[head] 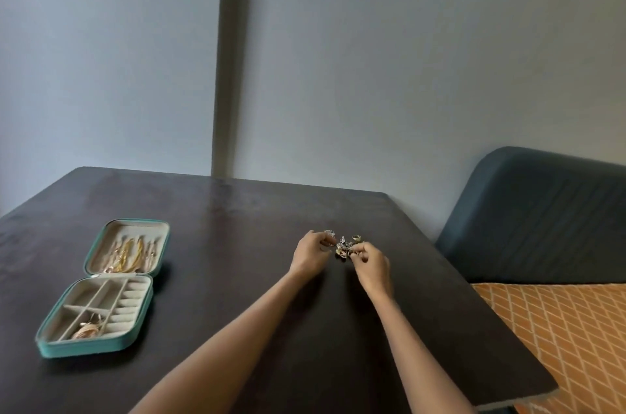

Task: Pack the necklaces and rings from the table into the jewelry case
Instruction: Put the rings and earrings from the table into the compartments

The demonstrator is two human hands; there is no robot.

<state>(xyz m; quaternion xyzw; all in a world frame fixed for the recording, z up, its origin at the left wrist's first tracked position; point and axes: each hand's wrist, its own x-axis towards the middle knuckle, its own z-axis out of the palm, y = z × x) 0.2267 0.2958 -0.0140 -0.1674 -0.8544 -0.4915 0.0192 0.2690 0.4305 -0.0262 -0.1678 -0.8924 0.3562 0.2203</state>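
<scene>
A teal jewelry case (pixel 50 347) lies open at the table's left. Gold necklaces (pixel 130 252) hang in its lid, and a gold piece (pixel 86 329) lies in a front compartment of the base. A small pile of rings (pixel 345 244) sits on the dark table right of centre. My left hand (pixel 310 256) pinches a ring at the pile's left side. My right hand (pixel 371 264) has its fingers curled on a piece at the pile's right side. Which piece each hand holds is too small to tell.
The dark table (pixel 237 278) ends close on the right. Beside it stands a dark blue headboard (pixel 535 213) and a bed with an orange diamond-patterned cover (pixel 569 339). A grey wall with a vertical post (pixel 233 57) stands behind the table.
</scene>
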